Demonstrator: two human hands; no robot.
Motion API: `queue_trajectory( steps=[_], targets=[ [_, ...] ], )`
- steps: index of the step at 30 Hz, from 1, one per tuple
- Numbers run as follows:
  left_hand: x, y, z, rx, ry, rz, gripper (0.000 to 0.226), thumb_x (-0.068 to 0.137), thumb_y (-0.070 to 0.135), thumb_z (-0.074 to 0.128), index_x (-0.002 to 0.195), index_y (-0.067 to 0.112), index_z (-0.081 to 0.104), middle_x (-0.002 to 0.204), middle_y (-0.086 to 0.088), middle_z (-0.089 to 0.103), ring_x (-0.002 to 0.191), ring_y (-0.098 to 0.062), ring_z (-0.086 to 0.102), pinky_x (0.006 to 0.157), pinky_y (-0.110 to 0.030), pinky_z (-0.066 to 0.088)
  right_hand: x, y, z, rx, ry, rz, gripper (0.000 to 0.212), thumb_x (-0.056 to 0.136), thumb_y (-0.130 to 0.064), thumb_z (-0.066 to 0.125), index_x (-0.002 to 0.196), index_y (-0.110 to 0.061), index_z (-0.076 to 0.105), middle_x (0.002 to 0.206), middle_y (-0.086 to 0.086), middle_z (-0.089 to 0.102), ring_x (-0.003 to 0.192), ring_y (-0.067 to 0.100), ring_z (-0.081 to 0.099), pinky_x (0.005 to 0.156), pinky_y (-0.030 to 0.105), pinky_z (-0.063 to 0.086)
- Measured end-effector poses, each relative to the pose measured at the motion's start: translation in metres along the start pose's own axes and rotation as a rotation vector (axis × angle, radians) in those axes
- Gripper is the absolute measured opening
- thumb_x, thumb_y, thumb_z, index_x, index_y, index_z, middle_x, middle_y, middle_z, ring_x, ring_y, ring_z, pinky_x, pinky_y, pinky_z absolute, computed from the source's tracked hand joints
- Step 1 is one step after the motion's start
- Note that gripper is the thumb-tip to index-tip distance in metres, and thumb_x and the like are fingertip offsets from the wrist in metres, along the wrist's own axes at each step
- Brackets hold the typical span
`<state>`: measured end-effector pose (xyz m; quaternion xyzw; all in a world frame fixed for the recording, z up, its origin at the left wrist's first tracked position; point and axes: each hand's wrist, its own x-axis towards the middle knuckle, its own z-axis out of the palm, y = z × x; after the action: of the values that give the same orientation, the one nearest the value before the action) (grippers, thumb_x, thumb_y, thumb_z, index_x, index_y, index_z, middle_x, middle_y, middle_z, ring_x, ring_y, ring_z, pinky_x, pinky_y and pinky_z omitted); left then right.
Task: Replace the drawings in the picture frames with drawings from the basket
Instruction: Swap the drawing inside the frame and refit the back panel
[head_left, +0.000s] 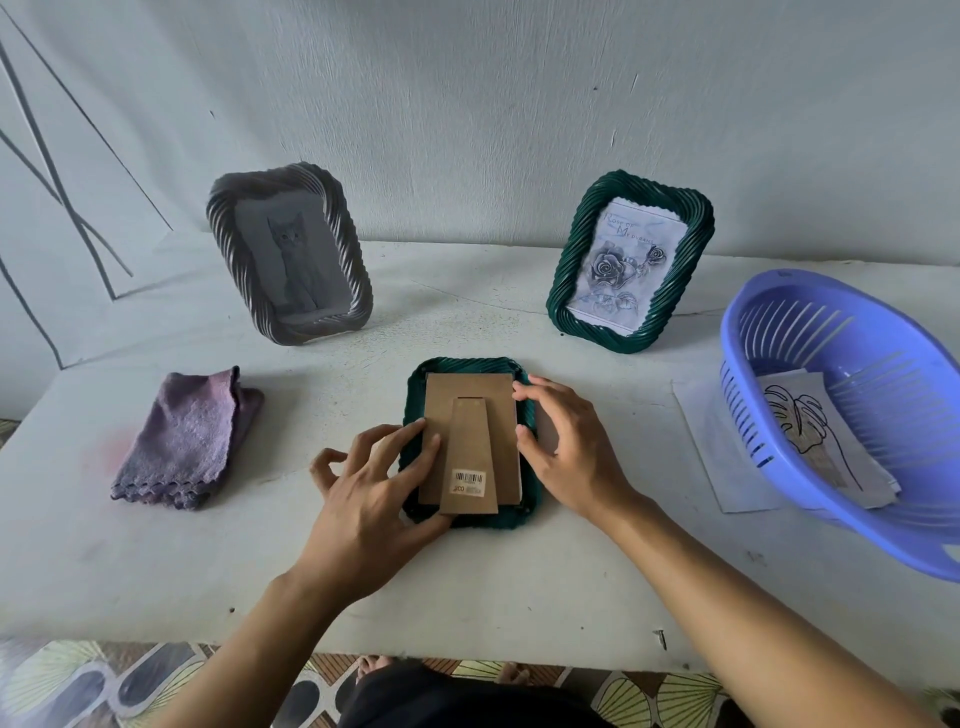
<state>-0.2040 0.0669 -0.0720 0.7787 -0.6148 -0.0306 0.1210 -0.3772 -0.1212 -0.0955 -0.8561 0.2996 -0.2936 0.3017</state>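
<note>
Two hands touch a green frame (467, 365) lying face down.
The frame is in the middle of the table (467, 582), with its brown back board (467, 395) up. The left hand (363, 493) and right hand (566, 452) press its sides, fingers apart and not gripping. A leaf drawing (810, 431) lies in the blue basket (753, 415) at the right.

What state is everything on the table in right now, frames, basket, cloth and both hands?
Grey frame: upright, holds cat drawing.
Standing green frame: upright, holds rose drawing.
Face-down green frame: flat, backing board on, stand folded.
Basket: holds leaf drawing, sits partly on a loose sheet.
Cloth: folded.
Left hand: fingers rest on backing board's left edge.
Right hand: fingertips touch its right edge.
</note>
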Motion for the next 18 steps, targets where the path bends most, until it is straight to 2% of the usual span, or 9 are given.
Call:
queue_trajectory(
  steps=[4, 8, 12, 14, 16, 18],
  targets=[
    [-0.0004, 0.0024, -0.0029, -0.035, -0.016, -0.03, 0.076, 0.082, 0.076, 0.044, 0.143, 0.032, 0.052, 0.154, 0.006, 0.042, 0.139, -0.022, 0.037, 0.095, -0.052, 0.026, 0.0007, -0.0006, -0.0002, 0.019, 0.003, -0.007, 0.03, 0.085, -0.019, 0.061, 0.115, -0.015, 0.065, 0.128, -0.002, 0.064, 0.128, -0.004, 0.043, 0.111, 0.035, 0.039],
    [-0.0008, 0.0047, -0.0083, -0.06, -0.025, -0.032, 0.091, 0.077, 0.092, 0.033, 0.146, 0.033, 0.049, 0.156, 0.01, 0.036, 0.143, -0.016, 0.027, 0.102, -0.051, 0.021, 0.0002, -0.0012, -0.0008, 0.02, -0.001, -0.03, 0.027, 0.084, -0.025, 0.066, 0.109, -0.015, 0.067, 0.129, -0.001, 0.065, 0.132, 0.006, 0.047, 0.11, 0.04, 0.041],
    [-0.0011, 0.0066, -0.007, -0.09, -0.011, -0.043, 0.09, 0.079, 0.09, 0.035, 0.145, 0.031, 0.049, 0.153, 0.007, 0.041, 0.141, -0.019, 0.031, 0.1, -0.049, 0.021, 0.0001, -0.0035, -0.0016, 0.031, 0.015, -0.022, 0.041, 0.083, -0.026, 0.071, 0.121, -0.014, 0.065, 0.127, 0.0, 0.065, 0.128, 0.011, 0.054, 0.108, 0.04, 0.044],
    [-0.0022, 0.0072, -0.0048, -0.102, 0.007, -0.048, 0.087, 0.08, 0.088, 0.039, 0.144, 0.031, 0.051, 0.152, 0.005, 0.044, 0.14, -0.02, 0.035, 0.099, -0.049, 0.021, -0.0001, -0.0049, -0.0034, 0.055, 0.015, -0.012, 0.042, 0.083, -0.023, 0.073, 0.123, -0.015, 0.063, 0.124, -0.003, 0.066, 0.123, 0.005, 0.056, 0.107, 0.035, 0.044],
    [-0.0033, 0.0079, -0.0031, -0.113, 0.032, -0.056, 0.084, 0.08, 0.087, 0.043, 0.143, 0.031, 0.052, 0.151, 0.005, 0.046, 0.139, -0.021, 0.037, 0.099, -0.049, 0.021, -0.001, -0.0061, -0.0056, 0.078, 0.028, 0.007, 0.038, 0.084, -0.021, 0.077, 0.119, -0.014, 0.062, 0.118, -0.006, 0.068, 0.118, 0.0, 0.057, 0.105, 0.024, 0.042],
    [-0.0044, 0.0094, -0.0013, -0.123, 0.057, -0.061, 0.081, 0.08, 0.085, 0.046, 0.141, 0.031, 0.055, 0.15, 0.007, 0.048, 0.138, -0.02, 0.038, 0.099, -0.049, 0.021, -0.0024, -0.0064, -0.0071, 0.095, 0.059, 0.009, 0.034, 0.084, -0.019, 0.078, 0.114, -0.013, 0.063, 0.111, -0.005, 0.071, 0.116, -0.001, 0.058, 0.102, 0.019, 0.042]
  ],
)
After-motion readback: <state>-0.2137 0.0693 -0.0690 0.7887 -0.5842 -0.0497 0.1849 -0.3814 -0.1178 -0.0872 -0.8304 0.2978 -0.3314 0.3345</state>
